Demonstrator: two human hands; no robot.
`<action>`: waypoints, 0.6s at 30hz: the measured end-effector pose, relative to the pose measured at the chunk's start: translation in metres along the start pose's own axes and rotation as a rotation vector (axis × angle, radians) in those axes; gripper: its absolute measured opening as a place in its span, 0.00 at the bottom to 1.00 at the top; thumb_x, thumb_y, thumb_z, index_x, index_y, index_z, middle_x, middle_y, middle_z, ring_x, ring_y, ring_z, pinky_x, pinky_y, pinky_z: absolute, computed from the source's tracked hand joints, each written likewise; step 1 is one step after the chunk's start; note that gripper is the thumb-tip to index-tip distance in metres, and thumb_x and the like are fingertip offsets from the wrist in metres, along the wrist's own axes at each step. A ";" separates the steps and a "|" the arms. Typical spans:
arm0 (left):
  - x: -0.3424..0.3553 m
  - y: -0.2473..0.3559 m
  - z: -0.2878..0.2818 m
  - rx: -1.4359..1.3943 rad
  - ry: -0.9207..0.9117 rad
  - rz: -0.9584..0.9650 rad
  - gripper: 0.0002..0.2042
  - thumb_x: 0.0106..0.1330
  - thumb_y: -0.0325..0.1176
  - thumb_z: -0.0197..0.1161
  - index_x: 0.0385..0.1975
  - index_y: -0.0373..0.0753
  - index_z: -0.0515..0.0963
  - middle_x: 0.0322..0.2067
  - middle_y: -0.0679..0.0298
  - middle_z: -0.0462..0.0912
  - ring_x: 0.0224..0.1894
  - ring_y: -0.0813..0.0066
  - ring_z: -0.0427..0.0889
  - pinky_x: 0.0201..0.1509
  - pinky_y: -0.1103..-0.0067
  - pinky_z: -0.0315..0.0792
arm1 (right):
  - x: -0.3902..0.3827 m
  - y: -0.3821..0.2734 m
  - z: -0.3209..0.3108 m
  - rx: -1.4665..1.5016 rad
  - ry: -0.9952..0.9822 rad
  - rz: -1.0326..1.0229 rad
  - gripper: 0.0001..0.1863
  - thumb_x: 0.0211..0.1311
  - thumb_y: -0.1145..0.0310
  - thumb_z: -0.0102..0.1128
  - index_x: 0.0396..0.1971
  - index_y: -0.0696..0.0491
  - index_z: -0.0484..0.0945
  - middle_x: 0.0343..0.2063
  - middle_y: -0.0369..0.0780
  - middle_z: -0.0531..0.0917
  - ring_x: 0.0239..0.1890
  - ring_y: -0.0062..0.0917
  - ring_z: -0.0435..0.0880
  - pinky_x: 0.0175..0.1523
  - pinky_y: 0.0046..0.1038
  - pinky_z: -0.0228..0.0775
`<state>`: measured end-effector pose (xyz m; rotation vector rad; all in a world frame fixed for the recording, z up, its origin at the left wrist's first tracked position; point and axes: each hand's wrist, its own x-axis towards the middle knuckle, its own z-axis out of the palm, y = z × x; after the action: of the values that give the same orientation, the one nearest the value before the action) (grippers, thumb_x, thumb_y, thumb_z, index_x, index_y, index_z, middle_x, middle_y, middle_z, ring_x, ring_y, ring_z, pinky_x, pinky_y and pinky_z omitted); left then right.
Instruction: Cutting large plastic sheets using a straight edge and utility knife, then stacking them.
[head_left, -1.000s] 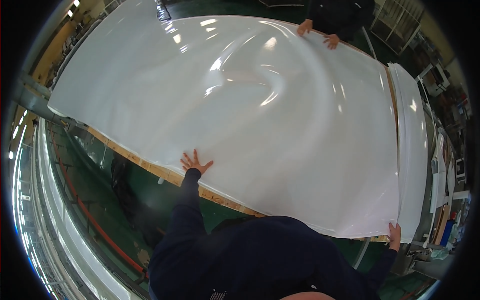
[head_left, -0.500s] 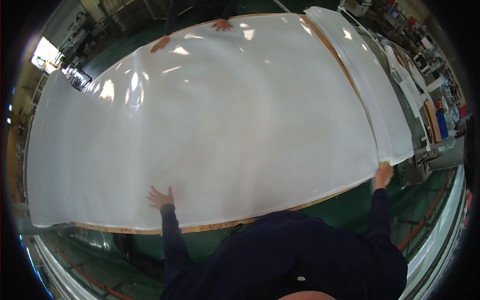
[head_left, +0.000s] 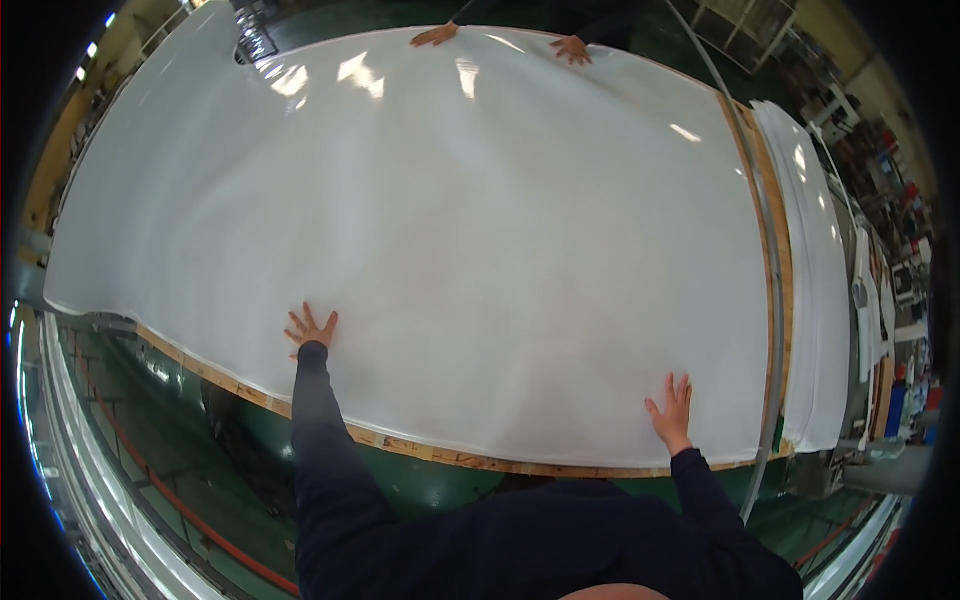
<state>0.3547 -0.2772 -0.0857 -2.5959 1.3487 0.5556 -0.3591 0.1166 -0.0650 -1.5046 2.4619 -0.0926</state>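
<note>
A large glossy white sheet (head_left: pixel 500 270) covers most of the wooden table board (head_left: pixel 470 460), whose near edge shows as a light brown strip. My left hand (head_left: pixel 313 330) lies on the sheet left of the middle, fingers spread. Near the front right corner my right hand (head_left: pixel 673 412) rests on the sheet too, fingers stretched out and holding nothing. Across the right end runs a long thin grey bar (head_left: pixel 772 270), close to the sheet's right edge. Beyond the bar is a strip of bare wood, then a second white sheet (head_left: pixel 818 300), folded or layered.
At the far edge, another person's two hands, one (head_left: pixel 436 36) left and one (head_left: pixel 572 50) right, press on the sheet. A red rail (head_left: pixel 190 520) runs along the green floor at lower left. Cluttered shelves and a blue box (head_left: pixel 896 408) stand at the right.
My right hand has left the sheet's right corner and now lies flat farther left. The grey bar now lies across the right end. The view has turned, and the other person's hands appear farther right.
</note>
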 end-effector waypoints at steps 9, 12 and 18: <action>0.126 -0.072 0.004 0.250 0.081 0.153 0.53 0.56 0.83 0.44 0.79 0.62 0.38 0.79 0.56 0.37 0.80 0.46 0.35 0.70 0.31 0.36 | -0.024 -0.067 0.002 0.014 -0.015 -0.165 0.49 0.58 0.44 0.68 0.75 0.47 0.56 0.74 0.61 0.49 0.74 0.63 0.48 0.76 0.54 0.46; 0.115 -0.053 -0.002 0.230 0.044 -0.024 0.54 0.57 0.83 0.43 0.79 0.59 0.38 0.79 0.52 0.42 0.80 0.46 0.37 0.70 0.32 0.35 | -0.028 -0.072 -0.003 -0.003 -0.086 -0.052 0.47 0.60 0.43 0.66 0.75 0.43 0.57 0.74 0.59 0.50 0.74 0.61 0.49 0.75 0.54 0.47; -0.036 0.047 0.071 0.301 0.373 0.107 0.40 0.73 0.68 0.40 0.78 0.54 0.46 0.78 0.54 0.44 0.78 0.47 0.47 0.65 0.32 0.55 | -0.027 -0.058 -0.006 0.131 -0.024 -0.117 0.40 0.62 0.48 0.65 0.73 0.42 0.63 0.75 0.54 0.53 0.74 0.58 0.53 0.75 0.51 0.51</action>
<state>0.2800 -0.2550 -0.1349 -2.4636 1.5429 -0.1256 -0.2986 0.1129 -0.0431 -1.5823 2.2991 -0.2512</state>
